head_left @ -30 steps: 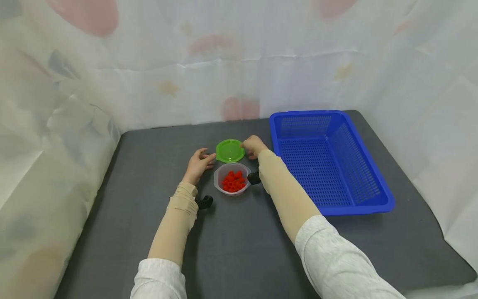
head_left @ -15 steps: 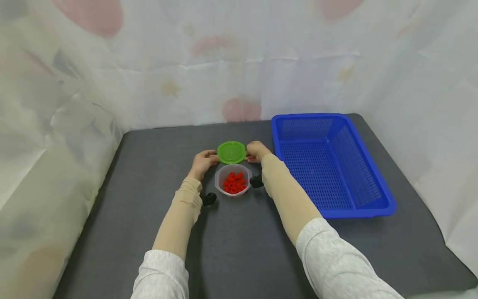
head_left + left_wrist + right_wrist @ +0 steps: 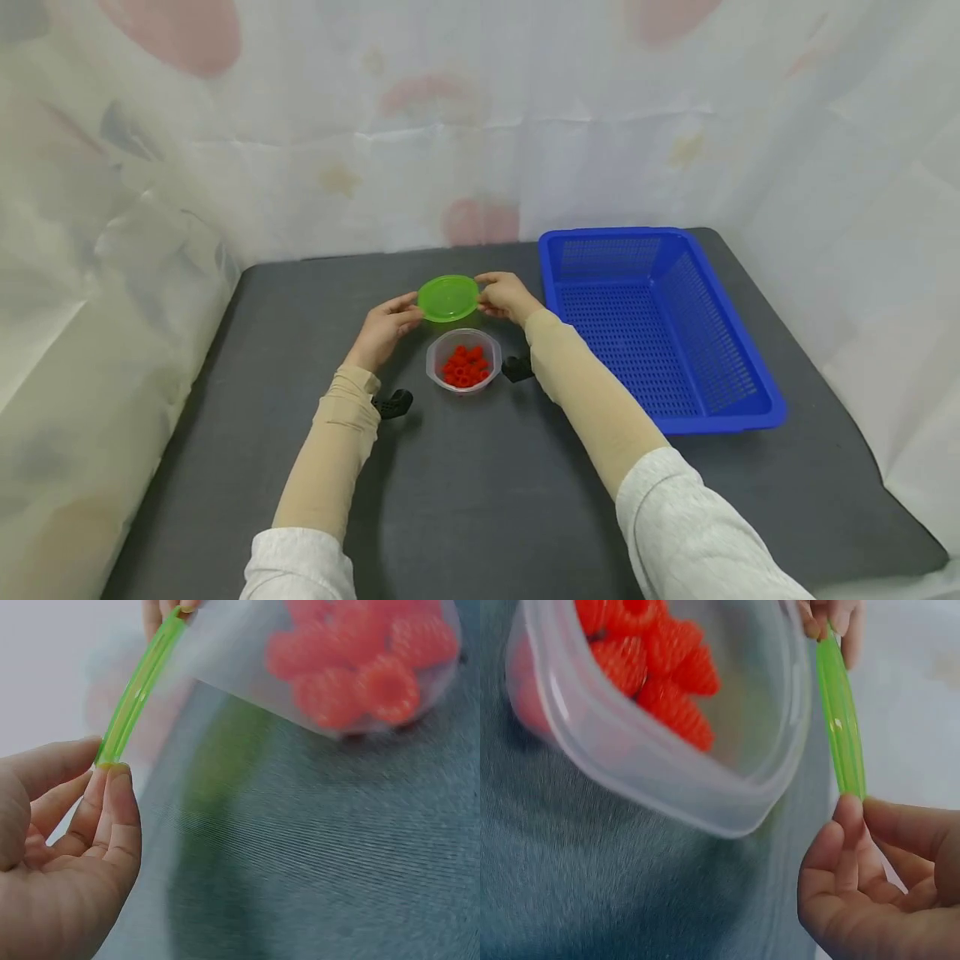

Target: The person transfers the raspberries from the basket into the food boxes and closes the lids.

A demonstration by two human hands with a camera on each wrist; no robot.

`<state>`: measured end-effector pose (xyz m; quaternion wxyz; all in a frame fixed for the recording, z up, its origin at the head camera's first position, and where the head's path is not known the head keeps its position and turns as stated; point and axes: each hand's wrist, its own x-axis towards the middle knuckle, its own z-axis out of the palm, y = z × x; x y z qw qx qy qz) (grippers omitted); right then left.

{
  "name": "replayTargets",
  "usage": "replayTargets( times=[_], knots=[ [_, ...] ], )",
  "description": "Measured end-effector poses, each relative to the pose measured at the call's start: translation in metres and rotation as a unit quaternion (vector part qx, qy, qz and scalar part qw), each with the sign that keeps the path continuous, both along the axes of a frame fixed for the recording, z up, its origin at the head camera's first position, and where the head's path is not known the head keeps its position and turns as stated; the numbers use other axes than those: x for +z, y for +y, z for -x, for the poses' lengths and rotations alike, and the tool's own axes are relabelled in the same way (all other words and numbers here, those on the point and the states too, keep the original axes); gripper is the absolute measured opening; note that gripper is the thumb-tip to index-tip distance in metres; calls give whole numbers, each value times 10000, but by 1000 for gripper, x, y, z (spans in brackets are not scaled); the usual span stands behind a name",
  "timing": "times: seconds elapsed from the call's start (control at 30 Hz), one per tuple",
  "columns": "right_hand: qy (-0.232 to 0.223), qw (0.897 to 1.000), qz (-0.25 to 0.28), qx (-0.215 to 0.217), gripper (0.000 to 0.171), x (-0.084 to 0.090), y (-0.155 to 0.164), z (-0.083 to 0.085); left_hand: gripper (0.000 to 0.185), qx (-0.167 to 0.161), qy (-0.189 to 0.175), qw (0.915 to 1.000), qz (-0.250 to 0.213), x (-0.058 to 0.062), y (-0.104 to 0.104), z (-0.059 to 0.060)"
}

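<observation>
Both hands pinch opposite edges of a green round lid (image 3: 447,298), which is lifted off the table behind the tub. My left hand (image 3: 383,332) holds its left edge between thumb and fingertips; in the left wrist view the lid (image 3: 139,694) appears edge-on. On the far side my right hand (image 3: 507,297) grips the right edge, and the right wrist view shows the lid (image 3: 841,720) thin and side-on too. A clear plastic tub (image 3: 432,360), uncovered, stands on the table just in front of the lid. Several red raspberries (image 3: 660,682) lie inside it.
To the right stands a blue perforated plastic basket (image 3: 750,419) on the dark grey table (image 3: 465,492). White patterned sheeting (image 3: 337,192) hangs behind and along both sides. Black wrist camera mounts (image 3: 395,404) stick out near the tub.
The lid was on the table with the right hand at its edge and the left beside it. Now both hands pinch it, raised and moved slightly left. The tub stays in place.
</observation>
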<state>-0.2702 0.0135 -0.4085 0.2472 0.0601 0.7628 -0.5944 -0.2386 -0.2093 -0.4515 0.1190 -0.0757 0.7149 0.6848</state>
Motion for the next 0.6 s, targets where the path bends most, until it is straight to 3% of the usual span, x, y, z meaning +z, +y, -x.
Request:
replayTargets(
  times=[0.23,0.33,0.5,0.6],
  knots=[
    [401,9989,219,46,49,20,0,-14,56,-323,406,9972,-541,40,-3,-22],
    [633,9976,248,142,48,30,-3,-23,56,-325,526,9965,-564,50,-4,-33],
    [1029,9938,416,107,47,37,-9,-50,54,-305,586,9977,-176,53,-7,-56],
    [1108,9916,668,-66,49,34,-16,-73,54,-284,638,9976,-25,42,-13,-69]
  ],
)
